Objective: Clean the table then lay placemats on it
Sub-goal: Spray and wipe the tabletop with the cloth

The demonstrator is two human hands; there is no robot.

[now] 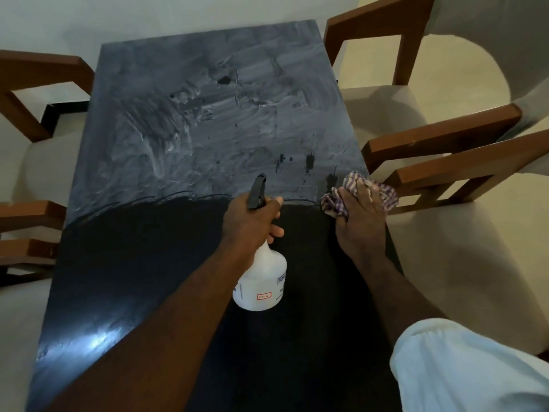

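A long black table point(142, 263) runs away from me; its far half is smeared with grey wipe streaks and a few dark wet spots, its near half is dark and glossy. My left hand point(252, 221) grips the neck of a white spray bottle point(261, 281) with a black trigger head, held above the table's middle, nozzle pointing away. My right hand point(361, 215) presses a purple-and-white checked cloth point(383, 191) flat on the table at its right edge. No placemats are in view.
Wooden-armed chairs with cream cushions flank the table: two on the right point(439, 138) close to the cloth, two on the left point(29, 93). A pale wall lies beyond the far end. My white sleeve point(463, 367) fills the lower right corner.
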